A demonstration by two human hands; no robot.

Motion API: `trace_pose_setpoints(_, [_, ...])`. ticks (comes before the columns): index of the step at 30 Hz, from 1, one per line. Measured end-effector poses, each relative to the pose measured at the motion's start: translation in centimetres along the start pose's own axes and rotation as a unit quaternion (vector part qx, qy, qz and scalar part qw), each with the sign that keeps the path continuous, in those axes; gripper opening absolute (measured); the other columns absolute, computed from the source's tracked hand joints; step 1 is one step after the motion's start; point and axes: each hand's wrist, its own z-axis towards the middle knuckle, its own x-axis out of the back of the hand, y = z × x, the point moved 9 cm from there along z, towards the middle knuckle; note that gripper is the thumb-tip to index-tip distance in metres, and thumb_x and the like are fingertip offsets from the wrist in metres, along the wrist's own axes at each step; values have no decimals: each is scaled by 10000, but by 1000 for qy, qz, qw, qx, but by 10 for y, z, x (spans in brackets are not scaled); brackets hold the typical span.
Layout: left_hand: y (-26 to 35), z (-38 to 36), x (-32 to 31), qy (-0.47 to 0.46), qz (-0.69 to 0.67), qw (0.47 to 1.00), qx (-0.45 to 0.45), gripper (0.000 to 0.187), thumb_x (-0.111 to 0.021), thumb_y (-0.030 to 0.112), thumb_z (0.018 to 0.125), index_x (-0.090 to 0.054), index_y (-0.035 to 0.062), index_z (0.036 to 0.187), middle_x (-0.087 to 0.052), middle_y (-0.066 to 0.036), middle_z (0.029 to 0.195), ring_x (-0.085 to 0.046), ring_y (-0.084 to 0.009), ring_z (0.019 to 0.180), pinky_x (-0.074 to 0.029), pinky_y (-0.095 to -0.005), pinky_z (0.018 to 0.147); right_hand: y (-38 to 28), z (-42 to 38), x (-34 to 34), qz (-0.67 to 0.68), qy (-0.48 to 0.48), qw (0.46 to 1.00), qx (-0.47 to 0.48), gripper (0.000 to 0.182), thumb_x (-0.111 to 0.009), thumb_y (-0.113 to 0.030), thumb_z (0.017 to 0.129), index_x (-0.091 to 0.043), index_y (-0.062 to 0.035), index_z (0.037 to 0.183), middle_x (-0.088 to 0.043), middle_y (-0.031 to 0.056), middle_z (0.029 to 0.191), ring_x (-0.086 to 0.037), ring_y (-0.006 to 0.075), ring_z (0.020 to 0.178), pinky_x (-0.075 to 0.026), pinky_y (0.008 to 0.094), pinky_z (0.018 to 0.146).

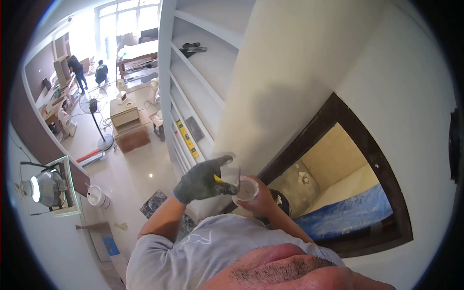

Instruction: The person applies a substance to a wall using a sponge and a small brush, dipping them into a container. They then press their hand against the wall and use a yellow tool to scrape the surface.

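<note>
My left hand (202,182), in a dark grey work glove with a blue cuff, grips a putty knife (218,179); a bit of yellow shows between the fingers. Its pale, flat blade is blurred beside the rim of a round plastic tub (248,189). My bare right hand (261,199) is wrapped around that tub, which has whitish paste inside. Both hands are close together in front of my chest, near the cream wall edge (227,130). Next to them, white shelving (203,77) holds a yellow spirit level (187,138) and a grey flat plate (195,128).
A dark-framed opening (338,108) with blue sheeting (343,212) lies at right. Dark tools (193,49) rest on an upper shelf. A lit work lamp (46,188), a white bucket (98,196) and a standing fan (99,121) are at left. Two people (77,70) work far back.
</note>
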Motion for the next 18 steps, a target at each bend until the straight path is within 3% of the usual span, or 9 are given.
trace_pose_setpoints(1, [5, -5, -2, 38, 4, 999, -24, 644, -886, 311, 772, -655, 57, 1317, -676, -131, 900, -655, -233, 797, -538, -372, 764, -10, 6, -5, 1, -15, 1000, -3, 773, -910, -283, 703, -537, -52, 1339, -629, 152, 1241, -635, 281, 1148, -487, 386, 1007])
trace_pose_setpoints(4, [-3, -6, -14, 48, 100, 991, -77, 470, -839, 246, 802, -717, 77, 1224, -686, -158, 909, -667, -302, 833, -545, -407, 772, -17, 17, -19, -4, -33, 999, 19, 766, -912, -307, 692, -545, -56, 1315, -608, 158, 1207, -615, 308, 1146, -473, 403, 1009])
trace_pose_setpoints(5, [-8, -8, -15, 49, 97, 993, -48, 357, -790, 187, 828, -745, 89, 1168, -690, -177, 916, -664, -340, 875, -547, -430, 793, -17, 19, -23, -8, -35, 999, 22, 768, -910, -308, 694, -543, -55, 1318, -602, 157, 1202, -608, 310, 1149, -468, 405, 1014])
trace_pose_setpoints(10, [-18, -16, -14, 63, 74, 994, -48, 308, -776, 159, 830, -756, 89, 1129, -698, -159, 915, -661, -314, 883, -545, -412, 814, -26, 20, -37, -27, -53, 998, 27, 758, -896, -299, 706, -539, -53, 1328, -583, 151, 1226, -582, 317, 1176, -461, 412, 1024])
trace_pose_setpoints(14, [-33, -15, -22, 43, 76, 993, -75, 256, -750, 132, 846, -759, 83, 1096, -699, -155, 944, -658, -311, 893, -546, -403, 810, -27, 17, -41, -37, -24, 997, 65, 792, -945, -273, 661, -549, -78, 1318, -613, 129, 1186, -626, 273, 1125, -484, 393, 990])
trace_pose_setpoints(18, [-28, -16, -11, 58, 10, 998, -12, 195, -700, 127, 900, -729, 58, 1080, -700, -159, 968, -676, -314, 897, -547, -399, 815, -23, 19, -36, -4, -12, 999, 50, 789, -944, -257, 671, -548, -80, 1329, -616, 118, 1197, -625, 258, 1133, -484, 390, 998])
